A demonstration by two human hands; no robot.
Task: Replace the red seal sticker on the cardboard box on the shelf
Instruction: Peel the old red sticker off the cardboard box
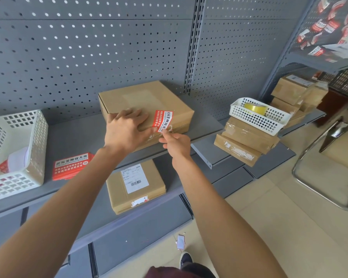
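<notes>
A flat cardboard box (149, 101) lies on the grey upper shelf (72, 133). A red seal sticker (163, 120) with white and black print stands over the box's front top edge. My right hand (176, 144) pinches the sticker's lower end between thumb and finger. White torn sticker residue shows on the box front beside it. My left hand (127, 130) presses flat on the box's top near the front edge, just left of the sticker.
A stack of red stickers (71, 166) lies on the shelf by a white perforated basket (14, 157). Another box (136, 185) sits on the lower shelf. To the right, a white basket (259, 115) with yellow tape rests on stacked boxes (245, 143). A chair frame (325, 167) stands far right.
</notes>
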